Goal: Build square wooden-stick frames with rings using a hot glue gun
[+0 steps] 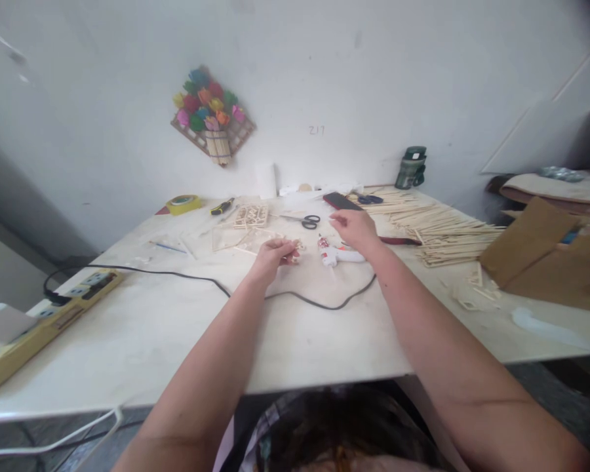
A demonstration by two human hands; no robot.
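Observation:
My left hand (277, 252) is closed in a pinch on a small pale wooden piece, mostly covered by the fingers. Above and right of the glue gun, my right hand (354, 227) has thumb and fingers pressed together; whatever is at the tips is too small to make out. Between and below the hands, the white hot glue gun (343, 255) lies on the table with its nozzle toward the back. Scissors (309, 221) with dark handles lie just beyond the hands. A small lattice of wooden sticks (252, 216) rests farther back on the left.
Many thin wooden sticks (452, 236) are spread at the right, beside a cardboard box (545, 255). A black cord (319, 304) crosses the table (324, 347) from the power strip (59, 314). Yellow tape (183, 204), a cutter (222, 206) and a dark phone (341, 201) lie toward the back.

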